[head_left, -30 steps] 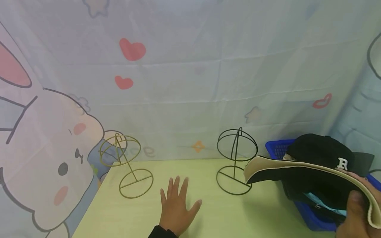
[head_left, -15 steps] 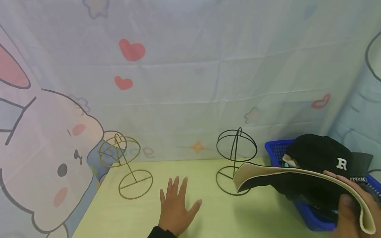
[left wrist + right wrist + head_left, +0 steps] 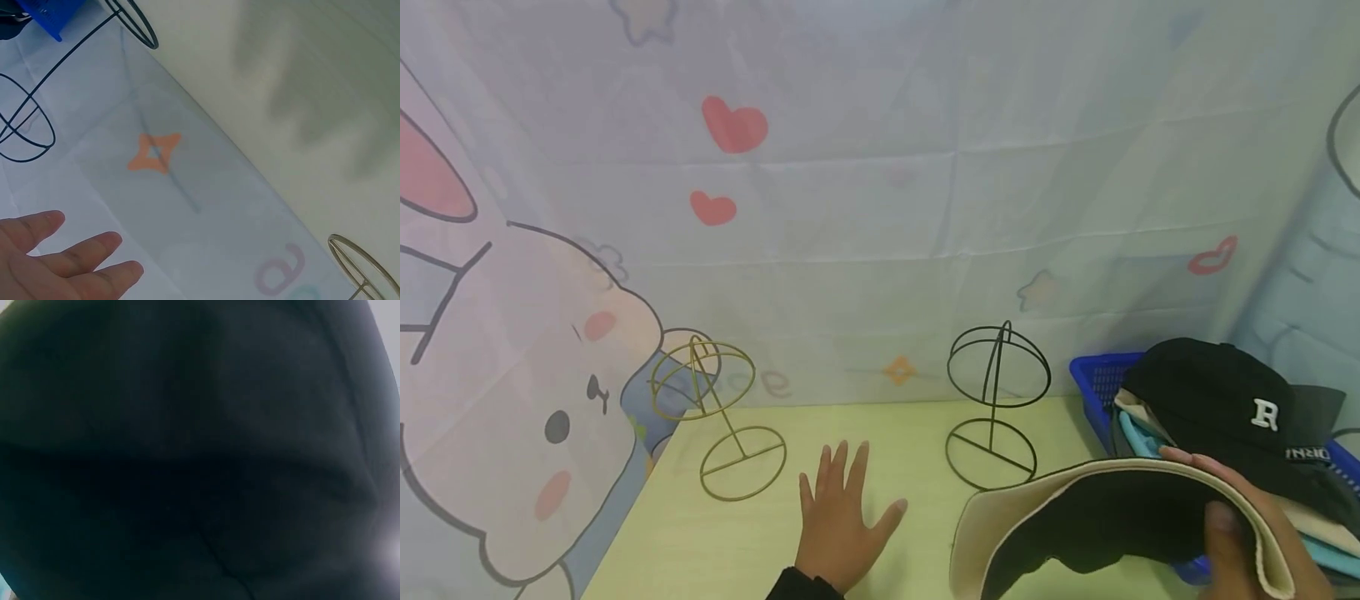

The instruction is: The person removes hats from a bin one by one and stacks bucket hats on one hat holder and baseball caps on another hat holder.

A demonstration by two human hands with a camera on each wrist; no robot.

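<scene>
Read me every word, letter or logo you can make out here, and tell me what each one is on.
"R", a white raised letter, on the black cap atop the blue basket.
White lettering on the dark brim under that cap: too small and upside down to read.
Faint pale letters on the backdrop cloth, partly hidden by the gold wire stand: not readable.

Soft, even, rather flat light in the head view, faint shadows on the table (image 3: 925, 550) (slight haze, mild bending at the edges). Brighter in the left wrist view, with blurred grey shadows on the pale surface. Nearly black, featureless and unfocused in the right wrist view.
</scene>
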